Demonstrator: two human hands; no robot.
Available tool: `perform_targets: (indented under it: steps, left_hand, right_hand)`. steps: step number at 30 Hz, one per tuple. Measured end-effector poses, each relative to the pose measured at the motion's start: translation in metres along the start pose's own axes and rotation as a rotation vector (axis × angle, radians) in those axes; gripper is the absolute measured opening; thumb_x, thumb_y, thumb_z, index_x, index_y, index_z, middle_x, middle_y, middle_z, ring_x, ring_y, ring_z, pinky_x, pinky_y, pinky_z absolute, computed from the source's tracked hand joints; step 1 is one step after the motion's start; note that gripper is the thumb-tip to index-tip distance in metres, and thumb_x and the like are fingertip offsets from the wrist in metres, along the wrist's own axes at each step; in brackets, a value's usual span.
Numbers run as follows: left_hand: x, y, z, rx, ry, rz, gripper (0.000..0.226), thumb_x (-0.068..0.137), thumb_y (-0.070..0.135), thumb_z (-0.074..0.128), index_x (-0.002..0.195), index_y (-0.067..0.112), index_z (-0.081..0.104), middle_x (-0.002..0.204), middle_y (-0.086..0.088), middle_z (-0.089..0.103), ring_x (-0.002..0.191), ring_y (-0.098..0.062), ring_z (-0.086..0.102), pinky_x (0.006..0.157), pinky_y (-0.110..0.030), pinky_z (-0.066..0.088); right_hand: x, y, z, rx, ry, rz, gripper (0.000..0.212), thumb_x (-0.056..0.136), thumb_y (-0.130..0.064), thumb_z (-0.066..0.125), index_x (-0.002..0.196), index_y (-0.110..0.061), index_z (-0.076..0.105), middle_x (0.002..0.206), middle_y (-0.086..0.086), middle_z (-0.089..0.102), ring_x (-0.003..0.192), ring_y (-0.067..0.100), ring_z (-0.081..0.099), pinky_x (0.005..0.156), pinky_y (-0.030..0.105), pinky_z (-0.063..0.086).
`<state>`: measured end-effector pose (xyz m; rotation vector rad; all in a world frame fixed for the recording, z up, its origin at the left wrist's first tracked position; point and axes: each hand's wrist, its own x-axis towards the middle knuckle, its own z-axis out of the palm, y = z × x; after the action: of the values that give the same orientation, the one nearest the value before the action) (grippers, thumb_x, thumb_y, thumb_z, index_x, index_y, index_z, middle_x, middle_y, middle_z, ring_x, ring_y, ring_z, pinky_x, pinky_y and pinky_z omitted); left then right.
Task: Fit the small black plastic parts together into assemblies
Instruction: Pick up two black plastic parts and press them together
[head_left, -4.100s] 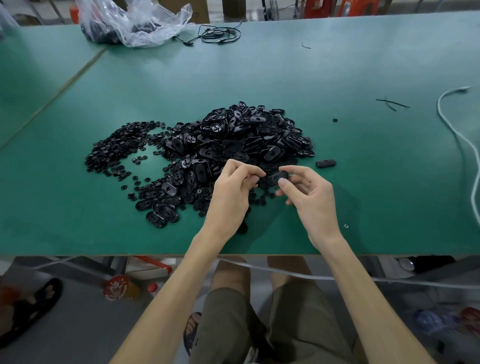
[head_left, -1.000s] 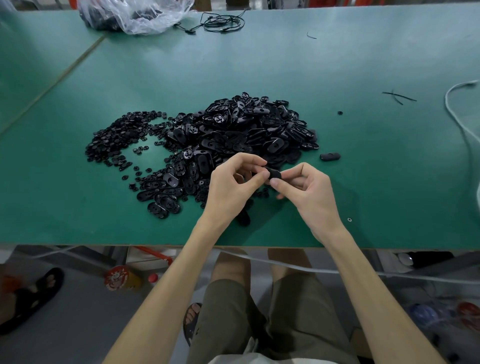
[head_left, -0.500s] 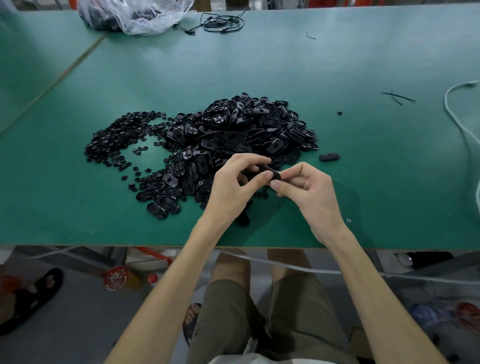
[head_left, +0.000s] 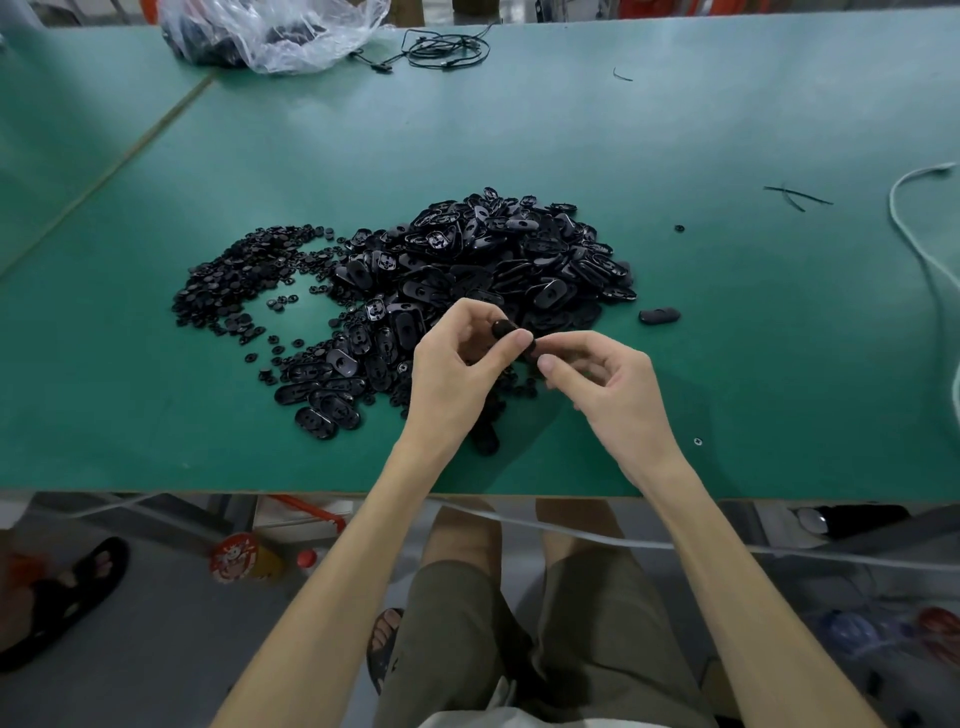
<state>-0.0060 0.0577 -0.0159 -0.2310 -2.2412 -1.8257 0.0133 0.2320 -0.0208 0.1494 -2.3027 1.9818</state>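
A big heap of oval black plastic shells (head_left: 488, 270) lies mid-table, with a spread of small round black parts (head_left: 234, 280) to its left. Just in front of the heap, both hands meet above the table. My left hand (head_left: 457, 369) and my right hand (head_left: 608, 384) pinch one black oval part (head_left: 511, 332) between thumbs and forefingers; the fingers hide most of it. One single oval piece (head_left: 658, 315) lies apart, right of the heap. Another dark part (head_left: 485, 441) lies under my left wrist.
The green table (head_left: 753, 374) ends at a near edge by my knees. A clear plastic bag (head_left: 275, 31) and a coiled black cable (head_left: 447, 49) sit at the back. A white cord (head_left: 919, 244) runs along the right side. A small screw (head_left: 697, 441) lies near my right wrist.
Over the last second both hands stayed together in front of the heap, working the same part; the fingers shifted slightly. Four seconds ago the part lay in the right hand alone.
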Motion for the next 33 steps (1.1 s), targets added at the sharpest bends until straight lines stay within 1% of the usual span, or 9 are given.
perform_targets:
  steps: [2, 6, 9, 12, 16, 19, 23, 29, 33]
  left_hand:
    - [0.0001, 0.0000, 0.0004, -0.011, -0.010, -0.024, 0.017, 0.090, 0.022, 0.082, 0.095, 0.017, 0.066, 0.078, 0.002, 0.067, 0.070, -0.015, 0.059, 0.071, -0.043, 0.054]
    - [-0.0010, 0.0001, 0.0012, -0.008, -0.078, -0.007, 0.014, 0.088, 0.019, 0.083, 0.099, 0.021, 0.075, 0.081, -0.008, 0.072, 0.075, -0.030, 0.067, 0.076, -0.049, 0.057]
    - [-0.0011, -0.0003, 0.0019, 0.005, -0.124, 0.013, 0.018, 0.086, 0.015, 0.084, 0.102, 0.021, 0.080, 0.088, -0.002, 0.073, 0.080, -0.024, 0.070, 0.080, -0.042, 0.059]
    - [-0.0009, -0.0016, 0.0019, -0.005, -0.159, 0.016, 0.027, 0.084, 0.014, 0.085, 0.109, 0.024, 0.080, 0.087, -0.001, 0.068, 0.076, -0.024, 0.069, 0.079, -0.038, 0.060]
    - [-0.0004, -0.0042, 0.0014, 0.015, -0.163, -0.008, 0.030, 0.080, 0.021, 0.090, 0.105, 0.025, 0.075, 0.088, 0.011, 0.074, 0.085, -0.011, 0.073, 0.082, -0.030, 0.060]
    - [0.0008, -0.0039, 0.0007, -0.011, -0.202, 0.018, 0.020, 0.083, 0.018, 0.087, 0.100, 0.023, 0.078, 0.091, 0.005, 0.077, 0.086, -0.014, 0.073, 0.081, -0.034, 0.060]
    - [0.0019, -0.0042, -0.0011, -0.079, -0.216, 0.018, 0.019, 0.087, 0.009, 0.081, 0.104, 0.018, 0.080, 0.098, -0.002, 0.079, 0.090, -0.023, 0.073, 0.084, -0.035, 0.059]
    - [0.0017, -0.0060, 0.0007, -0.056, -0.252, 0.002, 0.028, 0.092, 0.000, 0.075, 0.112, 0.020, 0.077, 0.105, -0.001, 0.079, 0.090, -0.016, 0.076, 0.088, -0.030, 0.059]
    - [0.0016, -0.0072, -0.0001, -0.066, -0.248, 0.017, 0.027, 0.093, 0.001, 0.074, 0.114, 0.018, 0.078, 0.105, -0.001, 0.079, 0.093, -0.015, 0.076, 0.088, -0.031, 0.060]
  right_hand:
    - [-0.0001, -0.0003, -0.0011, 0.054, 0.066, 0.000, 0.011, 0.095, -0.016, 0.077, 0.104, -0.021, 0.075, 0.097, -0.003, 0.079, 0.078, 0.012, 0.073, 0.065, 0.013, 0.049]
    - [0.0004, 0.0000, -0.0021, 0.114, 0.114, 0.025, 0.005, 0.098, -0.019, 0.074, 0.102, -0.020, 0.073, 0.098, 0.004, 0.078, 0.077, 0.013, 0.071, 0.062, 0.018, 0.048]
    - [0.0004, 0.0003, -0.0016, 0.092, 0.079, 0.013, 0.005, 0.098, -0.020, 0.073, 0.103, -0.021, 0.073, 0.098, 0.002, 0.078, 0.079, 0.014, 0.072, 0.066, 0.016, 0.049]
    - [0.0000, -0.0007, -0.0012, 0.088, 0.063, 0.009, 0.006, 0.098, -0.021, 0.074, 0.103, -0.021, 0.073, 0.095, 0.000, 0.078, 0.081, 0.013, 0.072, 0.068, 0.016, 0.050]
    - [-0.0009, -0.0025, 0.0000, 0.073, 0.032, -0.006, 0.002, 0.097, -0.020, 0.075, 0.098, -0.021, 0.074, 0.089, -0.002, 0.078, 0.079, 0.010, 0.073, 0.067, 0.014, 0.050]
    - [-0.0012, -0.0035, -0.0014, 0.078, 0.026, -0.015, 0.004, 0.097, -0.016, 0.075, 0.096, -0.020, 0.074, 0.087, -0.002, 0.078, 0.075, 0.009, 0.072, 0.066, 0.013, 0.050]
    - [-0.0016, -0.0026, -0.0019, 0.097, 0.043, 0.007, 0.004, 0.095, -0.014, 0.077, 0.096, -0.016, 0.074, 0.085, -0.002, 0.078, 0.071, 0.010, 0.072, 0.064, 0.012, 0.049]
    - [-0.0007, -0.0016, -0.0013, 0.124, 0.080, 0.002, 0.010, 0.095, -0.010, 0.075, 0.101, -0.008, 0.068, 0.086, -0.001, 0.074, 0.068, 0.012, 0.069, 0.059, 0.018, 0.048]
    - [-0.0010, -0.0023, -0.0022, 0.152, 0.075, -0.007, 0.011, 0.094, -0.008, 0.076, 0.100, -0.014, 0.069, 0.086, -0.004, 0.075, 0.068, 0.011, 0.069, 0.060, 0.015, 0.049]
